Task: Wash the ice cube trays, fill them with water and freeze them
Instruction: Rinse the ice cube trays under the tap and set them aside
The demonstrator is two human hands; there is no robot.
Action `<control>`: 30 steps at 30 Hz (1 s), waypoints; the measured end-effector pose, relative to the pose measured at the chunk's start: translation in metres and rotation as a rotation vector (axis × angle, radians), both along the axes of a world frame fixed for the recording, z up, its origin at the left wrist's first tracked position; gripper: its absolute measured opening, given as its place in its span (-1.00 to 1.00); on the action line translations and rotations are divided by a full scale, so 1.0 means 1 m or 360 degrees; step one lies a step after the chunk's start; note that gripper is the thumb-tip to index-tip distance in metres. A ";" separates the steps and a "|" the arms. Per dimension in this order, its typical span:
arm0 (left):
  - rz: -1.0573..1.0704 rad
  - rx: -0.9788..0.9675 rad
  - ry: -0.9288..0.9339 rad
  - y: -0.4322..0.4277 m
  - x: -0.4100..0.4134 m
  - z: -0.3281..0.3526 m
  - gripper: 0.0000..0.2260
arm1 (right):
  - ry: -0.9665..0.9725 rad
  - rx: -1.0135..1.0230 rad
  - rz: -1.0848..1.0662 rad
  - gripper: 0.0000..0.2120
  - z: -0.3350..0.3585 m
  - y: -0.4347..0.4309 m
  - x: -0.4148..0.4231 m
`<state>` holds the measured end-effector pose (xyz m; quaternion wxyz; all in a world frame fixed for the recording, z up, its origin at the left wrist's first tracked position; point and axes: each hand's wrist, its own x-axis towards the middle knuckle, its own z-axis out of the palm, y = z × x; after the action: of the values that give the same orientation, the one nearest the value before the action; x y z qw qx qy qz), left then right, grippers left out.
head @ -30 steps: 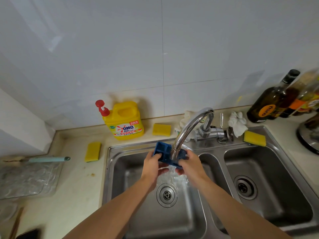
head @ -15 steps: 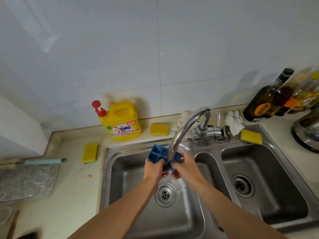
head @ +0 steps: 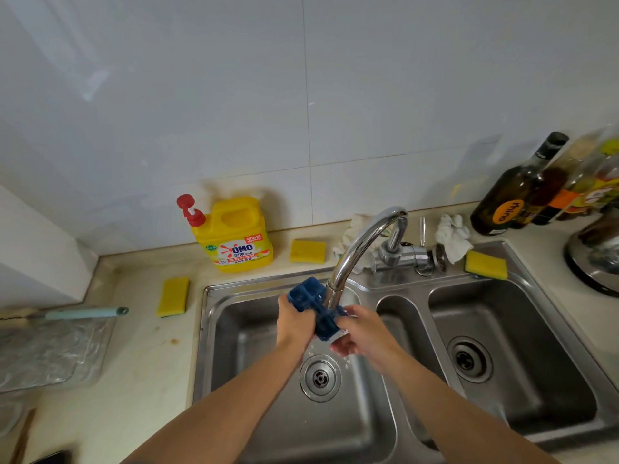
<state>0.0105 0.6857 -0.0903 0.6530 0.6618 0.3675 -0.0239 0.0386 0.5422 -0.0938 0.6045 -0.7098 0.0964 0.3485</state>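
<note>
A white tiled wall (head: 301,95) fills the upper half of the scene, and a pale counter (head: 134,363) runs below it. Set into the counter is a double stainless sink (head: 254,346), with a curved chrome faucet (head: 361,242) arching over the left basin.

Against the wall stands a yellow detergent jug (head: 237,236) with a red pump. A dark bottle (head: 516,192) leans among other bottles at the far right. A crumpled white cloth (head: 452,234) lies behind the tap. Three yellow sponges lie about: one (head: 173,296) on the counter left of the sink, one (head: 307,251) beside the jug, one (head: 485,264) on the sink's back rim.

The blue ice cube tray (head: 310,296) is held tilted over the left basin, right under the faucet's spout and above the drain (head: 320,378).

The left hand (head: 296,324) grips the tray's near left side, its fingers wrapped round out of sight. The right hand (head: 363,331) holds the tray's lower right end, its fingers (head: 341,346) curled together beneath it.

Something white shows at the tray's lower edge. I cannot tell whether it is water or foam.
</note>
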 end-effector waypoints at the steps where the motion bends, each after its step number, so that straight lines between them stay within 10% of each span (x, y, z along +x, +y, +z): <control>1: -0.0009 0.0035 -0.0017 0.002 0.000 0.001 -0.64 | -0.0016 -0.0020 0.0025 -0.84 0.000 0.004 0.001; 17: -0.0001 -0.0041 -0.0110 0.007 0.007 0.014 -0.70 | 0.0229 0.0733 -0.0242 -0.72 0.009 0.007 -0.001; 30: 0.0174 -0.0071 -0.0063 0.012 0.009 0.020 -0.76 | 0.0190 0.0634 -0.0227 -0.45 0.025 0.008 0.004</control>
<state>0.0198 0.6980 -0.0705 0.6750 0.6264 0.3895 0.0169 0.0423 0.5507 -0.0689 0.7491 -0.5460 0.1112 0.3584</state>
